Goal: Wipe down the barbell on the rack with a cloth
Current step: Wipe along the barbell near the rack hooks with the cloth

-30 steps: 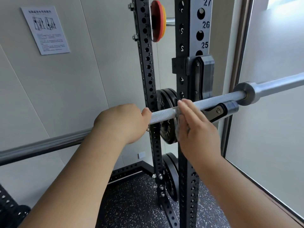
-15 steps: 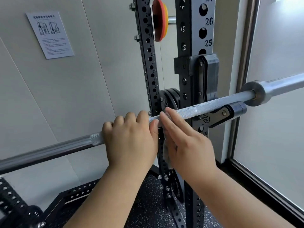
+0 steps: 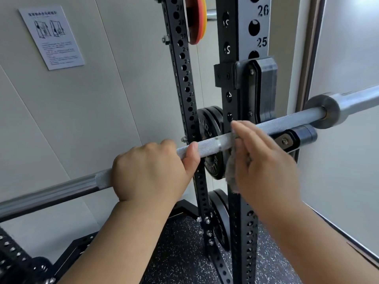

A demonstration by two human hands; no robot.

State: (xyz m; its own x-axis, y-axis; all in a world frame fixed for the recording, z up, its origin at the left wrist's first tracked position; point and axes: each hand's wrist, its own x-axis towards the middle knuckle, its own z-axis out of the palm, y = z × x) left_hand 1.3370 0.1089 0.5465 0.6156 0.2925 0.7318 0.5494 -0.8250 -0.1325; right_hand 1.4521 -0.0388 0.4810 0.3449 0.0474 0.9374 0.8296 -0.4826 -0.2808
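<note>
A steel barbell [image 3: 207, 146] runs from lower left to upper right and rests in the black hook of the rack upright [image 3: 244, 83]. My left hand [image 3: 151, 171] grips the knurled shaft, fingers curled over the top and thumb underneath. Just to its right, my right hand [image 3: 264, 160] presses a grey cloth [image 3: 230, 171] against the shaft with straight fingers laid over the bar. Most of the cloth hangs below the bar behind my palm, so only its left edge shows.
Black weight plates [image 3: 209, 128] hang on pegs behind the bar, and an orange plate [image 3: 198, 19] sits higher up. A second perforated upright [image 3: 182, 78] stands to the left. The barbell sleeve [image 3: 348, 103] sticks out right toward a glass panel. A printed notice [image 3: 51, 35] is on the wall.
My right hand with the cloth has slid right along the shaft, away from my left hand, after sliding left in the half second before. The left hand keeps its grip on the bar.
</note>
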